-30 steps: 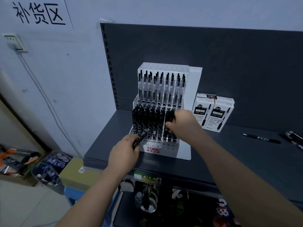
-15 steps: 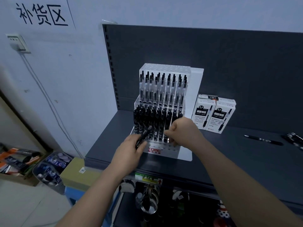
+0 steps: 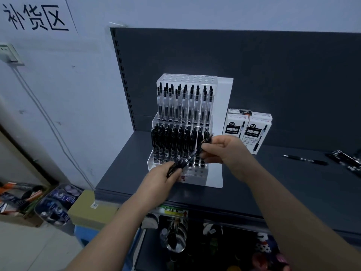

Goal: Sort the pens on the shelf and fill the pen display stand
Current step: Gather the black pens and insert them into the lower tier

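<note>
Head view: pen (image 3: pixel 189 157) (tilted) near stand (image 3: pixel 195 178).

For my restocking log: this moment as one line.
step: filling stand | left hand: grips black pens | right hand: pinches one pen | display stand: front holes empty | shelf: loose pens right

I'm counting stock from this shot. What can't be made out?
Head view:
- display stand front holes: partly covered by left hand and right hand.
- held pens: count hidden by fingers, blurred.
- loose pens: cut off at right edge.
- pen boxes: small print unreadable.
</note>
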Motion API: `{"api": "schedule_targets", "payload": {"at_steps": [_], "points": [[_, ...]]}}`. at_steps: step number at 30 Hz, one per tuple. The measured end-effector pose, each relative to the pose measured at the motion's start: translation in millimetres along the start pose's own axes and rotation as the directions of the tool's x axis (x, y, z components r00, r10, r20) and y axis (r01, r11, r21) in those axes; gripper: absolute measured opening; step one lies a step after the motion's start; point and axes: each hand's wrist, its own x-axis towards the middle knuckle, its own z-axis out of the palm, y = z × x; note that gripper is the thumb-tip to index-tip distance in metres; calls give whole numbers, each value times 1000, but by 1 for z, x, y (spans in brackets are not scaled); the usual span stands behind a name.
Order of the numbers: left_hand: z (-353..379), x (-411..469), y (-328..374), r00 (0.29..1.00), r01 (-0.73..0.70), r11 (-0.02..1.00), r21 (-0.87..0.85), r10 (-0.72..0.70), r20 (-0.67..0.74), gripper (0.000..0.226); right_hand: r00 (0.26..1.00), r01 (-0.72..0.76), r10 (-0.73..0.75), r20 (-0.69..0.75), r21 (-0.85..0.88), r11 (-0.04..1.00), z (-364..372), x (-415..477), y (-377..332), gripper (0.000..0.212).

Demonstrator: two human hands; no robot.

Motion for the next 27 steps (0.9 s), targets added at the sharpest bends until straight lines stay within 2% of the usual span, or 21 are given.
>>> {"api": "schedule_targets", "payload": {"at_steps": [2, 4, 7, 9, 12, 14, 18, 27], "points": [[3, 0, 4, 1000, -14, 1000, -26, 14, -12, 21, 999, 32, -33, -34, -39, 999, 3, 0, -3, 12], [3, 2, 0, 996, -14, 999, -38, 11, -84, 19, 983, 105, -122, -136, -127, 986, -3, 3, -8, 18], [0, 5, -14, 980, -5, 998, 57, 16, -197, 14, 925, 213, -303, -229, -351, 912, -13, 9, -10, 23], [0, 6, -20, 981, 22, 997, 74, -7, -194, 12, 901, 240, -388, -195, -520, 819, -11, 8, -8, 25], [2, 6, -26, 982, 39, 994, 104, -19, -187, 8, 884, 283, -459, -91, -679, 678, -2, 10, -2, 33], [2, 5, -27, 983, 39, 993, 111, -18, -185, 5, 894, 267, -446, -37, -755, 599, 3, 16, 2, 31], [1, 3, -26, 983, 35, 994, 99, -16, -183, 9, 949, 157, -316, -2, -864, 478, 14, 28, 11, 31], [-6, 1, -9, 975, 76, 991, 106, -51, -218, 12, 986, 48, -155, -54, -809, 585, 16, 26, 11, 44]]}}
